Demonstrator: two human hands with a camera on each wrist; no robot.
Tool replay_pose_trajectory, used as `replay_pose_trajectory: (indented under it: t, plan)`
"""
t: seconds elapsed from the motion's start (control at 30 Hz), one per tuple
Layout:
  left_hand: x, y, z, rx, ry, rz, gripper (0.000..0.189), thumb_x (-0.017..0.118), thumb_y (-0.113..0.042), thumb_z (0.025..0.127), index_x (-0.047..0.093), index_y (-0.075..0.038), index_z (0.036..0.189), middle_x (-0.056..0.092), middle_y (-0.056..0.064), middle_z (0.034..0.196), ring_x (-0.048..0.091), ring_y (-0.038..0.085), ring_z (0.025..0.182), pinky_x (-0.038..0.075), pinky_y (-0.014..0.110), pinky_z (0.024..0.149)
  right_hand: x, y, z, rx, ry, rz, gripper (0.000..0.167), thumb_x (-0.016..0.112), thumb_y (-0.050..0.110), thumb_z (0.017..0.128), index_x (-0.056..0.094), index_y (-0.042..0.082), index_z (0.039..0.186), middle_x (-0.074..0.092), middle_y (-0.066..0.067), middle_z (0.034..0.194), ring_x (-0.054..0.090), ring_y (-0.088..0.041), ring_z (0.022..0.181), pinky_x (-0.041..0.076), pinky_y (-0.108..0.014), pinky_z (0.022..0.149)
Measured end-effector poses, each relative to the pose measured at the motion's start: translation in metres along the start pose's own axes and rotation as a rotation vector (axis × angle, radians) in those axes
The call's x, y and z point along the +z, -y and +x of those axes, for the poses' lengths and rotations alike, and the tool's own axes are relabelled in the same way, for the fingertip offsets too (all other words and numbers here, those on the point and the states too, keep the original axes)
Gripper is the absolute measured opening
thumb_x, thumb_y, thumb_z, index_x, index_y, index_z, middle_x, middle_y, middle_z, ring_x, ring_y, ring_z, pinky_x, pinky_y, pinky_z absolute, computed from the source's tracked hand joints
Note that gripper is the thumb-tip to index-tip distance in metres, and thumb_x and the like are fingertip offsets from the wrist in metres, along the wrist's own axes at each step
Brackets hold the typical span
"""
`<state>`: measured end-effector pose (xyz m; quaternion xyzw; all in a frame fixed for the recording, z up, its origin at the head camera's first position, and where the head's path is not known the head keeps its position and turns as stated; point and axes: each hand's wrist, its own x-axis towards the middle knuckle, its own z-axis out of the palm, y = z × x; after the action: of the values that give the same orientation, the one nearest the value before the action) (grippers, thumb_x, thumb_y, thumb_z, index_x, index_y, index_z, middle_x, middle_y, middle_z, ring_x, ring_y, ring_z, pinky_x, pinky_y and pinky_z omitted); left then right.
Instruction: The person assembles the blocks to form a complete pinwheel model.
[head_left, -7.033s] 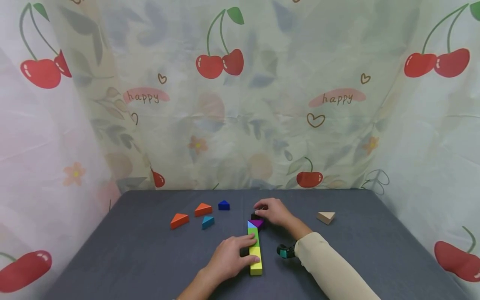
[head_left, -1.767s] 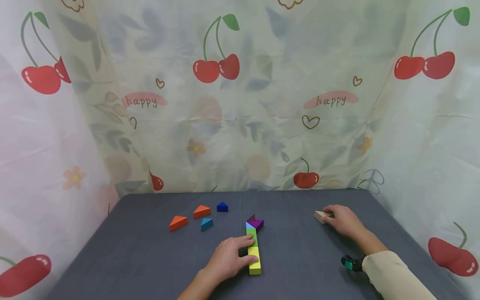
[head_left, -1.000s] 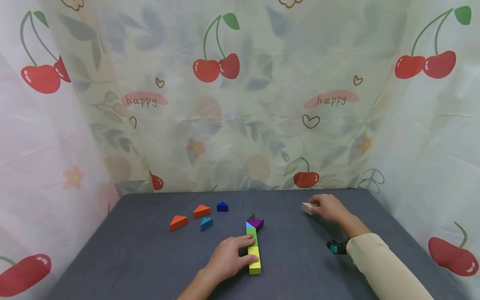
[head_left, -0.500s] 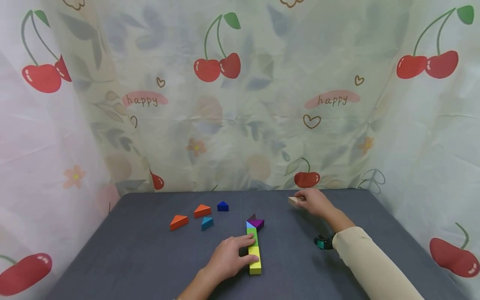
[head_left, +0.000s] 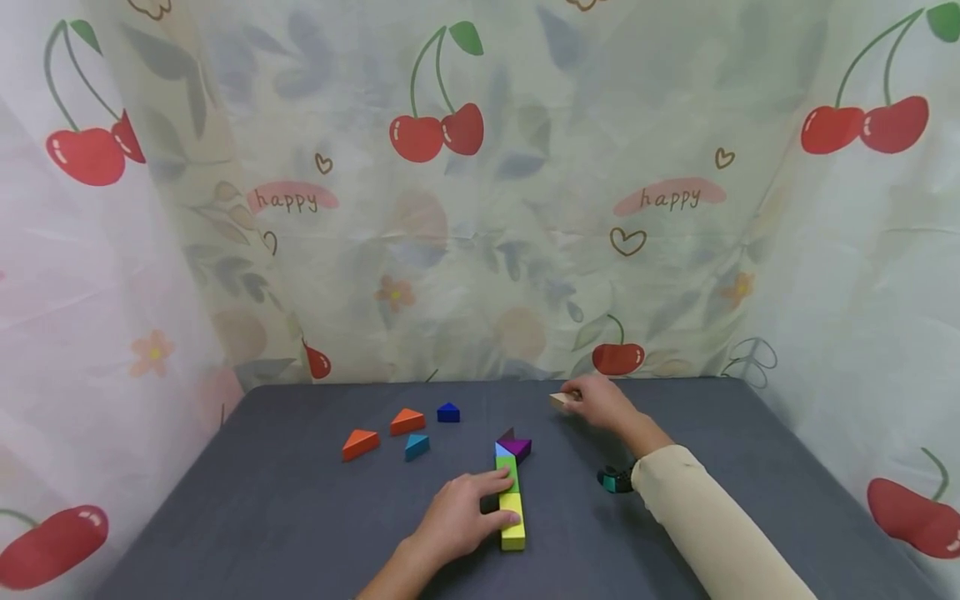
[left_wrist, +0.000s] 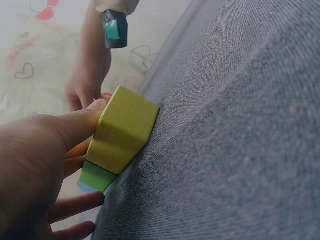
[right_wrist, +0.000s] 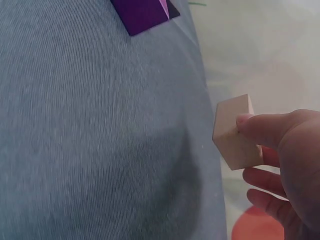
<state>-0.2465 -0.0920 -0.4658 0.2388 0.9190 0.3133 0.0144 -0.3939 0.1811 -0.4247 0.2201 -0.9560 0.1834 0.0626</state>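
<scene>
In the head view my left hand (head_left: 461, 512) rests on a row of blocks, thumb on the yellow block (head_left: 513, 537) and fingers on the green block (head_left: 507, 483). The left wrist view shows the thumb lying along the yellow block's edge, other fingers stretched out. Beyond the green sit a light blue triangle (head_left: 502, 451), a purple triangular block (head_left: 517, 448) and a dark triangular block (head_left: 508, 434), its point showing behind the purple. My right hand (head_left: 603, 403) pinches a natural wood triangular block (right_wrist: 234, 130) between thumb and fingers, held above the cloth to the right of the row.
Left of the row lie two orange triangular blocks (head_left: 362, 444), a teal one (head_left: 417, 447) and a dark blue one (head_left: 448, 412). Grey cloth (head_left: 262, 517) covers the table, which ends at a cherry-patterned curtain (head_left: 525, 283) behind and at both sides.
My right hand left the dark block, took hold of the wooden block at the far right, raised it and carried it left towards the row. My left hand stays on the blocks.
</scene>
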Motion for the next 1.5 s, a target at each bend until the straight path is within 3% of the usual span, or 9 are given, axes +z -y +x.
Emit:
replay_pose_trajectory:
  t: [0.4,0.67,0.87,1.07,1.5]
  plan:
    - [-0.001,-0.002,-0.001,-0.009,0.003,0.001,0.055,0.068,-0.055,0.084,0.064,-0.025,0.131,0.054,-0.016,0.137,0.055,0.022,0.121,0.045,0.049,0.096,0.023,0.019,0.013,0.037,0.033,-0.002,0.025,0.073,0.018,0.088,0.072,0.007,0.111,0.067,-0.007,0.104,0.059,-0.022,0.09,0.049,-0.044,0.083]
    - [0.0,-0.002,-0.001,-0.004,0.001,0.0,0.055,0.067,-0.055,0.085,0.064,-0.025,0.131,0.054,-0.015,0.136,0.055,0.022,0.121,0.045,0.049,0.095,0.035,0.027,0.011,0.043,0.04,0.026,0.025,0.073,0.017,0.088,0.072,0.007,0.111,0.067,-0.006,0.103,0.06,-0.023,0.092,0.049,-0.044,0.086]
    - [0.0,-0.002,0.0,-0.014,0.007,0.014,0.056,0.067,-0.056,0.085,0.064,-0.027,0.132,0.053,-0.016,0.137,0.054,0.021,0.122,0.044,0.049,0.096,0.036,0.024,0.005,0.114,-0.031,0.14,0.033,0.074,0.017,0.087,0.068,0.004,0.117,0.066,-0.01,0.11,0.061,-0.026,0.098,0.049,-0.045,0.087]
    - [-0.002,-0.002,-0.001,-0.028,0.01,0.025,0.055,0.067,-0.056,0.085,0.063,-0.027,0.132,0.053,-0.016,0.138,0.053,0.022,0.123,0.044,0.049,0.097,0.043,0.02,0.0,0.18,-0.096,0.214,0.031,0.073,0.021,0.089,0.069,0.005,0.115,0.069,-0.009,0.106,0.063,-0.026,0.097,0.05,-0.044,0.086]
    - [-0.002,-0.002,-0.001,-0.036,0.017,-0.001,0.055,0.068,-0.054,0.085,0.063,-0.026,0.132,0.053,-0.016,0.138,0.054,0.023,0.122,0.044,0.051,0.096,0.054,0.026,0.005,0.152,-0.136,0.318,0.032,0.066,0.011,0.093,0.065,0.001,0.123,0.067,-0.015,0.116,0.062,-0.031,0.108,0.047,-0.047,0.092]
